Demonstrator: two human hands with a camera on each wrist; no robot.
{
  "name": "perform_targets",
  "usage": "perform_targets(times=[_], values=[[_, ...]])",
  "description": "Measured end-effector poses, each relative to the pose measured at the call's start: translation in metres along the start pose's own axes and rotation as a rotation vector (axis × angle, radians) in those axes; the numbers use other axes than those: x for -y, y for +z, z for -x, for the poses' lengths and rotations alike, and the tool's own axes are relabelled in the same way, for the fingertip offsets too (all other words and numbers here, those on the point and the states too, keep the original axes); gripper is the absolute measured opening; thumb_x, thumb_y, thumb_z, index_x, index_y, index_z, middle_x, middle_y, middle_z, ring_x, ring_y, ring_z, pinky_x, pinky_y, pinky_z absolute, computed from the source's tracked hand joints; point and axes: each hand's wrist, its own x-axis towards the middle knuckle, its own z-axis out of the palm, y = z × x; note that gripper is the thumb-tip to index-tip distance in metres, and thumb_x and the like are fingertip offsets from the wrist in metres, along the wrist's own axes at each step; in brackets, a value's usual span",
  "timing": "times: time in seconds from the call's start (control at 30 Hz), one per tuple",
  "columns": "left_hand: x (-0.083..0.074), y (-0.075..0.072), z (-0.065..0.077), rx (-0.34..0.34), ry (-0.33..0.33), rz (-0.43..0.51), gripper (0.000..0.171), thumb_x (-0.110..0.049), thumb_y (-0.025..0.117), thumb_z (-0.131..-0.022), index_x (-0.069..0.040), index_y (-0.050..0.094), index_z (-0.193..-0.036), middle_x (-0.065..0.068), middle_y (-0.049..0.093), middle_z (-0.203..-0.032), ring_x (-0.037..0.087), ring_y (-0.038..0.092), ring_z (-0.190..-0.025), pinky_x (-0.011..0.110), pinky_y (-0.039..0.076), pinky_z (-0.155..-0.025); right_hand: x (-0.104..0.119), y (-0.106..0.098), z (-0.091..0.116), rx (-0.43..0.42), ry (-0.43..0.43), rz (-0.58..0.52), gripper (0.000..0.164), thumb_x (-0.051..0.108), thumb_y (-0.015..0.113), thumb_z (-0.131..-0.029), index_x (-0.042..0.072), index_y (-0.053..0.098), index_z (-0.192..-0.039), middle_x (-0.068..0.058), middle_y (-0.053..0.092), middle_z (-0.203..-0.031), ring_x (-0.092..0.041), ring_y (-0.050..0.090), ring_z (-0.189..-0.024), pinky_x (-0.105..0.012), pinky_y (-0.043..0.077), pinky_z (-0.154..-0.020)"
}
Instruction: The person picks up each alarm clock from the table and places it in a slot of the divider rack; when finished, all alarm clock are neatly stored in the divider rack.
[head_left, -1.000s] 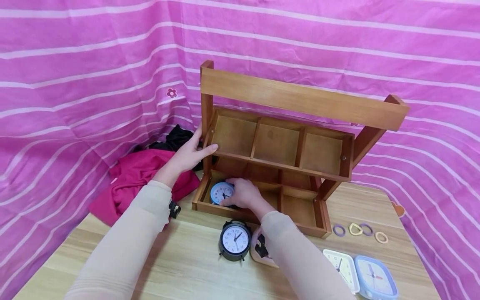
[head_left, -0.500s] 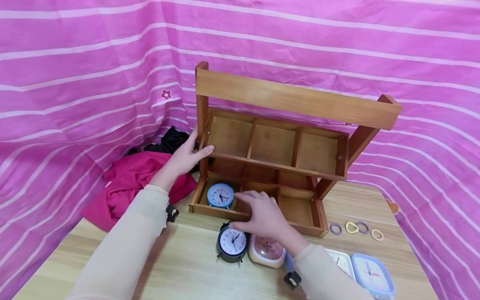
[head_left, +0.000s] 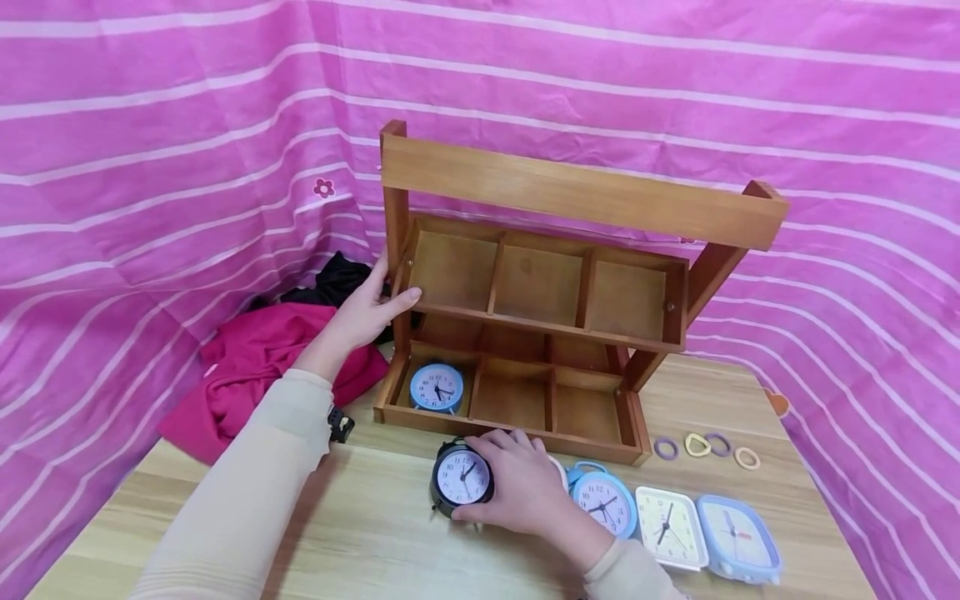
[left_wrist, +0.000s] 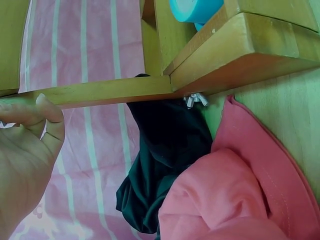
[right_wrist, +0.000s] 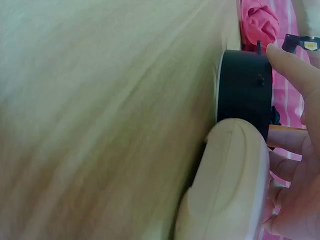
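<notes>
My left hand [head_left: 367, 310] grips the left side of a two-tier wooden rack [head_left: 577, 187], thumb in front and fingers behind the post. In the left wrist view, that hand [left_wrist: 30, 150] is at a wooden bar. My right hand [head_left: 521, 483] holds a black alarm clock [head_left: 462, 477] at its right side, thumb low and fingers at the top; the clock stands on the table. A beige clock [right_wrist: 225, 175] sits beside it in the right wrist view, mostly hidden by my hand in the head view. A blue round clock [head_left: 437, 388] is in the rack's lower left compartment.
To the right stand a blue twin-bell clock [head_left: 603, 502], a white square clock [head_left: 670, 527] and a pale blue clock [head_left: 738, 537]. Several hair ties [head_left: 697, 446] lie behind them. Red cloth [head_left: 255, 367] and black cloth [head_left: 337, 279] are bunched left of the rack.
My right hand has let go of the blue clock in the lower left compartment, drawn back toward me and taken hold of the black clock. My left hand stays on the rack.
</notes>
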Motion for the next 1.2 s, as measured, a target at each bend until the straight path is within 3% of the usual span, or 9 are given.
perform_targets(times=[0.37,0.9,1.2], values=[[0.001,0.001,0.001,-0.002,-0.010,0.005,0.088,-0.033,0.064,-0.105,-0.047,0.002,-0.166,0.017,0.030,-0.166,0.043,0.063,-0.118,0.058,0.049,-0.105,0.001,0.003,0.001,0.009,0.035,-0.014,0.097,0.077,0.087,-0.061,0.024,0.066,-0.140,0.004,0.065,-0.133,-0.025,0.054,-0.127,-0.047,0.047,-0.092],[0.002,0.001,0.002,-0.013,0.018,0.001,0.088,-0.038,0.064,-0.105,-0.045,0.003,-0.167,0.018,0.030,-0.166,0.043,0.064,-0.116,0.059,0.049,-0.104,0.002,0.005,-0.002,-0.012,0.034,-0.051,0.090,0.069,0.092,-0.061,0.025,0.069,-0.135,0.006,0.066,-0.125,-0.022,0.056,-0.122,-0.048,0.050,-0.094],[0.001,0.001,0.002,-0.017,0.011,-0.002,0.087,-0.035,0.065,-0.105,-0.044,0.005,-0.167,0.020,0.034,-0.162,0.044,0.065,-0.110,0.059,0.054,-0.096,0.003,-0.012,-0.001,-0.069,-0.010,-0.171,0.092,0.062,0.095,-0.062,0.023,0.066,-0.140,0.008,0.063,-0.122,-0.015,0.054,-0.113,-0.047,0.047,-0.097]])
